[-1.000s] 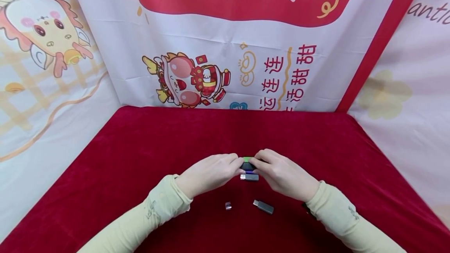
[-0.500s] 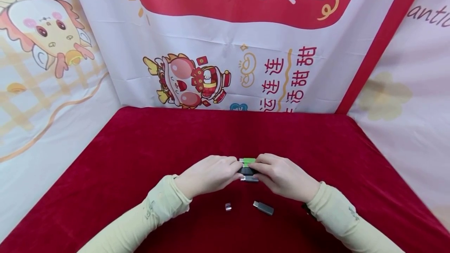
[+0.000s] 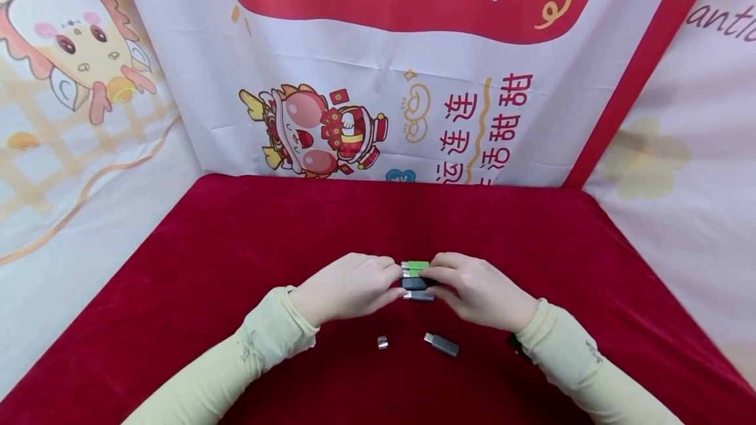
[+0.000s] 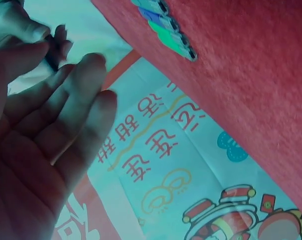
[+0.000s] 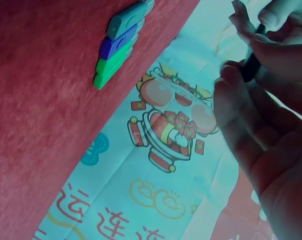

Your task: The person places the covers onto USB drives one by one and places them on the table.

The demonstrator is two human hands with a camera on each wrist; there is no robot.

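My left hand [image 3: 353, 284] and right hand [image 3: 475, 287] come together over the middle of the red table, fingertips facing. Between them is a dark USB stick [image 3: 416, 284], raised off the cloth. The right thumb and fingers pinch one end of it, as the right wrist view shows, where the stick [image 5: 251, 66] stands tilted. My left thumb and fingertips pinch the other end. Behind the hands in the head view, green USB sticks [image 3: 419, 265] with metal plugs lie side by side. The same row holds a purple stick [image 5: 118, 43] and a grey stick [image 3: 420, 295].
Nearer me on the red cloth [image 3: 295, 228] lie another grey USB stick [image 3: 441, 344] and a small shiny clear piece [image 3: 382, 342]. A black object [image 3: 515, 344] sits partly behind the right sleeve. Printed fabric walls [image 3: 354, 51] stand at the table's back and sides.
Both hands and the dark stick have shifted slightly towards me relative to the row. More of the green sticks shows now, and the purple one is covered in the head view.
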